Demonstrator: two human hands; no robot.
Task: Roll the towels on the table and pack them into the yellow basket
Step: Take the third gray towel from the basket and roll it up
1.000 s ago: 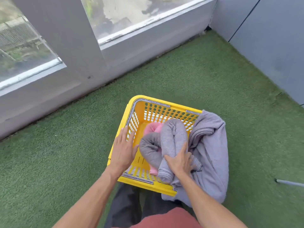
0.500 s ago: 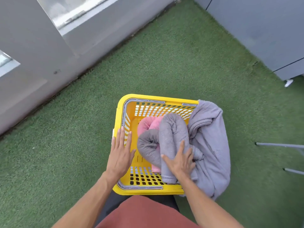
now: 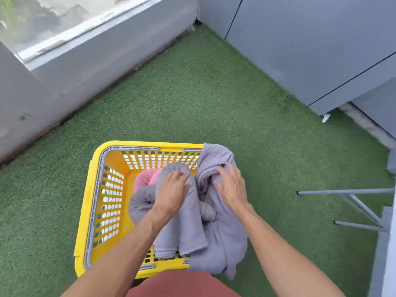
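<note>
A person's left hand (image 3: 171, 190) rests with relaxed fingers on a rolled grey terry towel (image 3: 182, 224) inside the yellow perforated plastic basket (image 3: 100, 211), while the right hand (image 3: 232, 187), fingers loosely spread, presses a loose grey towel (image 3: 225, 239) draped over the basket's right rim; a rolled pink towel (image 3: 145, 179) lies deeper inside the basket, which stands on green artificial turf (image 3: 203, 103)

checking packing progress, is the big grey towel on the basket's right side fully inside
No. The big grey towel drapes over the yellow basket's right rim, hanging outside.
</note>
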